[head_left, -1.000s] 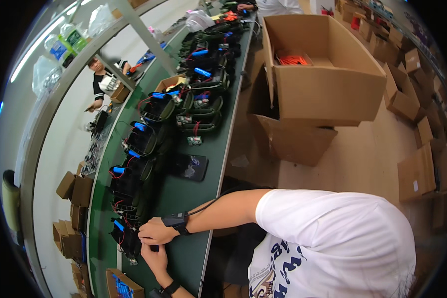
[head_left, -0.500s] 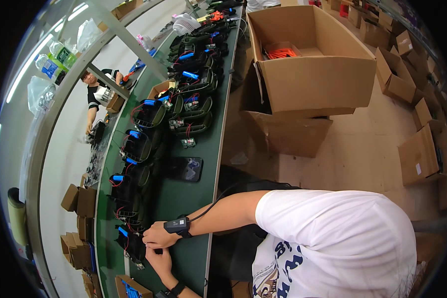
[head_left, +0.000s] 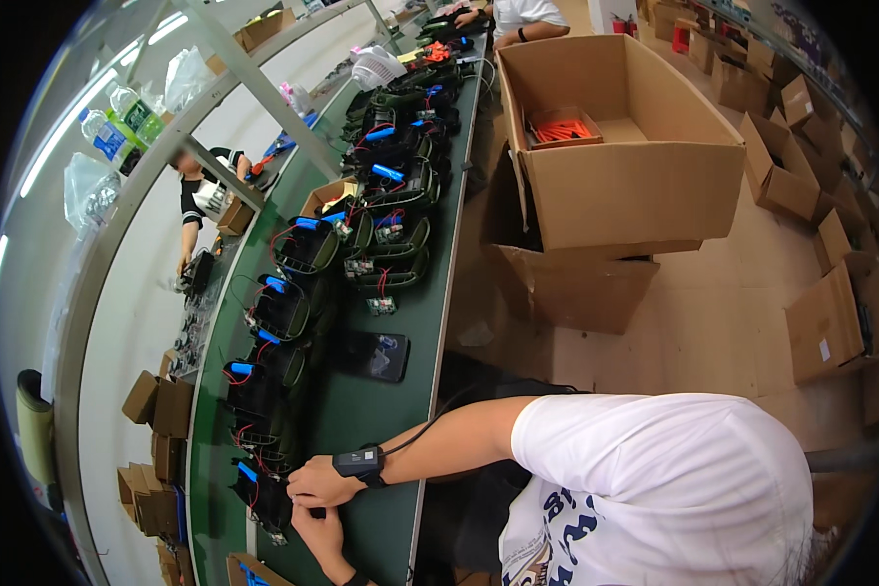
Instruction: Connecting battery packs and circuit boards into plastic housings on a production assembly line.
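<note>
Looks smooth and matt on the workbench (head_left: 373,410), glossy on the smartphone (head_left: 377,355), like dull plastic on the open casings (head_left: 308,266). Shines on the blue battery cells (head_left: 388,173). Reads as matt cardboard on the large box (head_left: 640,200), soft cloth on the T-shirt (head_left: 654,469), clear plastic on the bottles (head_left: 135,109).

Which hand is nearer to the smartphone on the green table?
Right: the right hand is below and left of the smartphone in the picture; the left hand is lower, farther away.
</note>
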A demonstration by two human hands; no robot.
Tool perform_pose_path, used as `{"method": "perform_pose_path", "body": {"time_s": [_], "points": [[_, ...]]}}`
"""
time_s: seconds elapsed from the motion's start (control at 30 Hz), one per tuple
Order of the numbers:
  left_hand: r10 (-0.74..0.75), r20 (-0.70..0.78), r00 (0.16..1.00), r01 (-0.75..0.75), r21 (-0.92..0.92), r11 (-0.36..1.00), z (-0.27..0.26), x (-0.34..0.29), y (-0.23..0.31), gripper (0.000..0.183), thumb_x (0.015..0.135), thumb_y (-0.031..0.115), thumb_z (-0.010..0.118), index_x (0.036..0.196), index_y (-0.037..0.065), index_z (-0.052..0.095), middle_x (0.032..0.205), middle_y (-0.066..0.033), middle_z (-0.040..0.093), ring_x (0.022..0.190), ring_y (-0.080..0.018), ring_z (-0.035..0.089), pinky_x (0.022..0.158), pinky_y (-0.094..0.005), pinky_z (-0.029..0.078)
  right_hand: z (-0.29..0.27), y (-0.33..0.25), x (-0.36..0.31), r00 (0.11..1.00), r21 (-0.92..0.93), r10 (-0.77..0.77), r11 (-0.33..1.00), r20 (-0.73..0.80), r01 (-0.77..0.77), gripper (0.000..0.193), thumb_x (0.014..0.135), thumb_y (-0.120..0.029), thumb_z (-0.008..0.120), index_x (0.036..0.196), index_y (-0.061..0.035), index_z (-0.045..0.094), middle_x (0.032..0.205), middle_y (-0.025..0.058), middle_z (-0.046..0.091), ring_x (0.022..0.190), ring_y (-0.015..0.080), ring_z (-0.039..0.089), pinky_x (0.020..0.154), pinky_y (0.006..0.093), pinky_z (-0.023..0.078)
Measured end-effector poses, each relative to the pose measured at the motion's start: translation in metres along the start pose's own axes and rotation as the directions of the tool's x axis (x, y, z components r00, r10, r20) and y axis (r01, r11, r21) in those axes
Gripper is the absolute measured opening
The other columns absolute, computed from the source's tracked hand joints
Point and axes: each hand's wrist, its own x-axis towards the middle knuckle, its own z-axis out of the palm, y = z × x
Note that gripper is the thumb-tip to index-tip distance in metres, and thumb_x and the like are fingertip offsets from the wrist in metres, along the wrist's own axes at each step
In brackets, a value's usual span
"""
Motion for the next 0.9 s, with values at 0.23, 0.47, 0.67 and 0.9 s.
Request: {"method": "perform_pose_path", "body": {"time_s": [0.23,0.47,0.67,0.9], "points": [[0.025,-0.012,1.0,-0.026,-0.064,0.998,0.002,0.001,0.008,0.028,0.081,0.004,0.074,0.105,-0.008,0.065,0.099,-0.0251,0.068,0.094,-0.0426,0.067,0.082,-0.0422,0.052,-0.007,-0.006,-0.001,0.995,0.083,0.103,0.991,-0.001,-0.102,0.028,0.097,-0.027,0.056,0.093,-0.0025,0.069,0.089,0.0153,0.067,0.085,0.0365,0.067,0.075,0.0451,0.054],[0.028,-0.023,0.999,-0.029,-0.061,0.998,-0.007,0.0,0.002,0.028,0.081,0.005,0.076,0.102,-0.008,0.065,0.1,-0.024,0.069,0.095,-0.0417,0.068,0.084,-0.0411,0.052,0.0,-0.009,0.008,0.995,0.139,0.101,0.985,0.017,-0.103,0.027,0.097,-0.027,0.056,0.093,-0.0032,0.068,0.089,0.0146,0.066,0.085,0.0367,0.066,0.074,0.0449,0.053],[-0.042,-0.04,0.998,0.041,-0.047,0.998,-0.006,0.002,0.011,0.027,0.077,0.006,0.077,0.1,-0.006,0.066,0.097,-0.0237,0.067,0.092,-0.0441,0.065,0.08,-0.0454,0.052,-0.014,-0.019,0.006,0.984,0.169,0.177,0.97,0.011,-0.176,0.029,0.102,-0.022,0.054,0.114,-0.0016,0.069,0.103,0.0159,0.068,0.094,0.0368,0.067,0.083,0.0428,0.054],[-0.011,-0.073,0.997,0.006,-0.065,0.998,-0.013,0.0,0.019,0.026,0.077,0.001,0.075,0.1,-0.004,0.067,0.102,-0.0218,0.068,0.092,-0.0412,0.066,0.079,-0.0439,0.053,-0.013,-0.028,0.011,0.983,0.239,0.181,0.953,0.035,-0.185,0.031,0.102,-0.019,0.054,0.121,0.0015,0.067,0.112,0.0194,0.07,0.103,0.038,0.067,0.091,0.0426,0.054]]}}
